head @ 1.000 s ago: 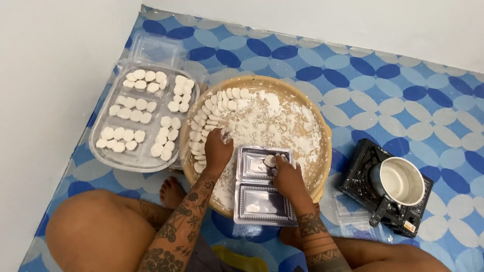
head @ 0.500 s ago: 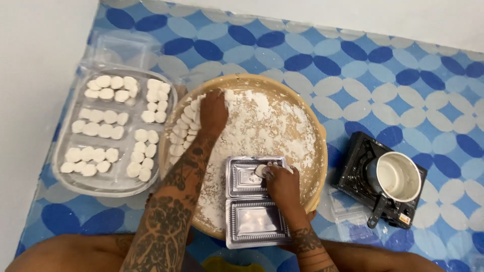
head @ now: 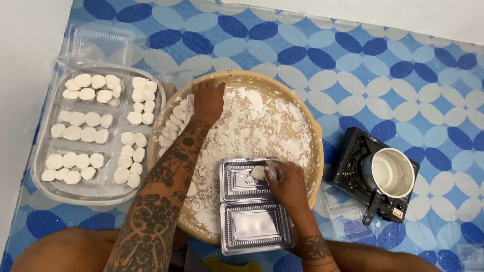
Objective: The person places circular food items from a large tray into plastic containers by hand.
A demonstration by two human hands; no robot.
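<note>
A round woven tray [head: 316, 141] dusted with white flour lies on the floor mat. My left hand [head: 207, 99] reaches over its far left part, fingers curled down on the row of small white round cakes [head: 177, 117] along the rim. Whether it grips a cake is hidden. My right hand [head: 286, 180] rests at the open clear plastic box [head: 251, 204] at the tray's near edge. Its fingertips hold a white cake [head: 258, 172] in the box's upper half.
A large clear plastic tray [head: 96, 190] at the left holds several rows of white cakes. Empty clear boxes [head: 101, 44] lie behind it. At the right a small black stove [head: 353, 156] carries a white pot [head: 392, 172]. My bare knees are at the bottom edge.
My left hand moved from the tray's near middle up to the cakes at the far left rim. My right hand stayed at the plastic box with a cake. The view shifted.
</note>
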